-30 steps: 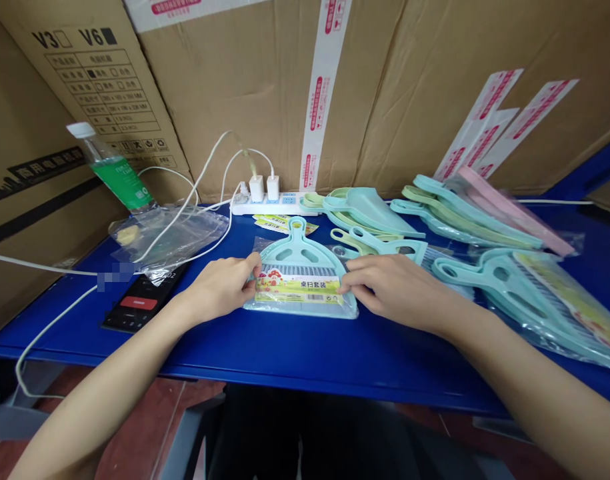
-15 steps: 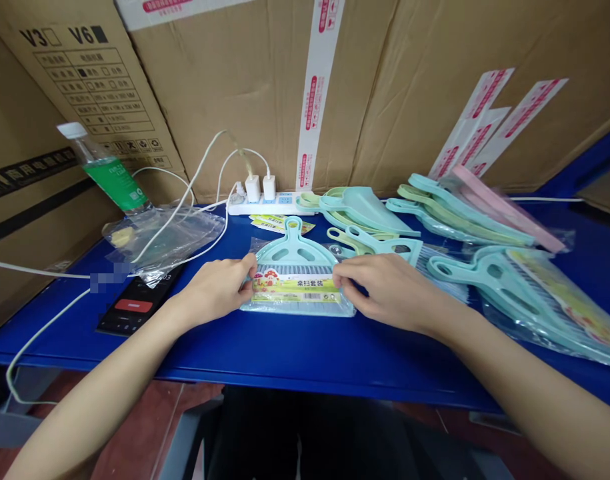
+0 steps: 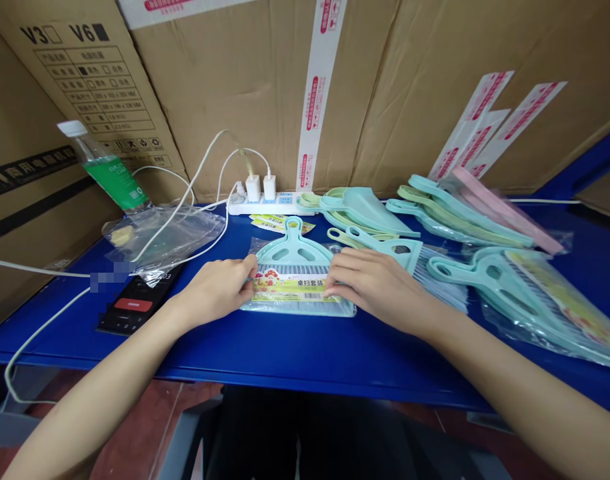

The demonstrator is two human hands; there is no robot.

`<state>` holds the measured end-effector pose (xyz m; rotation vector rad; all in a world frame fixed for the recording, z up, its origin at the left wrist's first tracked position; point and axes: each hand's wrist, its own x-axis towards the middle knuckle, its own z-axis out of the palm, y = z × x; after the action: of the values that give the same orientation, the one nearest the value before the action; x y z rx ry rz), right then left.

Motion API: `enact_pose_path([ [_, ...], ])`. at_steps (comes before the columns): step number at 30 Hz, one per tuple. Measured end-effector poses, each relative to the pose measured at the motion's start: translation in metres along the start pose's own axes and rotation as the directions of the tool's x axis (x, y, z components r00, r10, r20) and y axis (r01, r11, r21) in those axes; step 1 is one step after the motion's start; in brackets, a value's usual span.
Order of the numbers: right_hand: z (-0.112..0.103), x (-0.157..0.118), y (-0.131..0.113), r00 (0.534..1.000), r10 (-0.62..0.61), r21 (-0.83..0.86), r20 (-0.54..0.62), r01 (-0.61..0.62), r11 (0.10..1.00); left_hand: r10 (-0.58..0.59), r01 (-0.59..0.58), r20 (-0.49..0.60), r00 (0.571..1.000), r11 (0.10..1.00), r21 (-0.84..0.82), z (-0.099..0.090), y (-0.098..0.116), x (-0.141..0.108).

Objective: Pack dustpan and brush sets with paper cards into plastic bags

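Note:
A light-blue brush and dustpan set in a clear bag lies flat on the blue table in front of me, handle pointing away. Across its bristles runs a yellow-green printed label with mushroom pictures. My left hand pinches the left edge of the bag and label. On the other side, my right hand has its fingers closed over the right end of the label, covering part of it; what exactly sits between those fingertips is hidden.
Loose dustpans and a brush lie behind my right hand. Bagged sets are farther right. On the left are a phone, a plastic bag and a bottle. A power strip stands against the cardboard.
My right hand has slid slightly left, from the set's right edge onto the end of the label. My left hand and the set have stayed in place.

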<state>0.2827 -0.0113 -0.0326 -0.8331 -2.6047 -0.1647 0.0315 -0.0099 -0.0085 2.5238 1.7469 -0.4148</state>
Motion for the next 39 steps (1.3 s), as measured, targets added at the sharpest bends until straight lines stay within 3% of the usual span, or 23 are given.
enact_pose_path([
  [9, 0.007, -0.001, -0.004, 0.994, -0.107, 0.06, -0.01, 0.107, 0.992, -0.025, 0.024, 0.004, 1.0, 1.0, 0.017, 0.0, 0.002, -0.001],
  [17, 0.012, -0.001, -0.004, 0.995, -0.098, 0.089, 0.011, 0.097, 0.991, -0.012, 0.012, 0.01, 1.0, 1.0, 0.017, 0.0, 0.002, -0.001],
  [27, 0.014, -0.001, -0.006, 0.987, -0.154, 0.075, -0.048, 0.158, 0.985, -0.014, 0.014, 0.004, 1.0, 0.999, 0.044, -0.001, 0.003, -0.001],
  [33, 0.012, 0.0, -0.006, 0.995, -0.096, 0.088, -0.019, 0.098, 0.991, -0.014, 0.014, -0.001, 1.0, 0.999, 0.038, 0.001, 0.003, -0.001],
  [36, 0.012, 0.0, -0.006, 0.997, -0.073, 0.087, -0.004, 0.073, 0.994, -0.007, 0.011, -0.067, 0.998, 0.998, 0.062, 0.004, 0.002, -0.001],
  [39, 0.013, 0.0, -0.007, 0.998, -0.068, 0.07, 0.015, 0.067, 0.995, 0.101, -0.067, -0.27, 0.958, 0.989, 0.131, 0.009, 0.001, -0.001],
])
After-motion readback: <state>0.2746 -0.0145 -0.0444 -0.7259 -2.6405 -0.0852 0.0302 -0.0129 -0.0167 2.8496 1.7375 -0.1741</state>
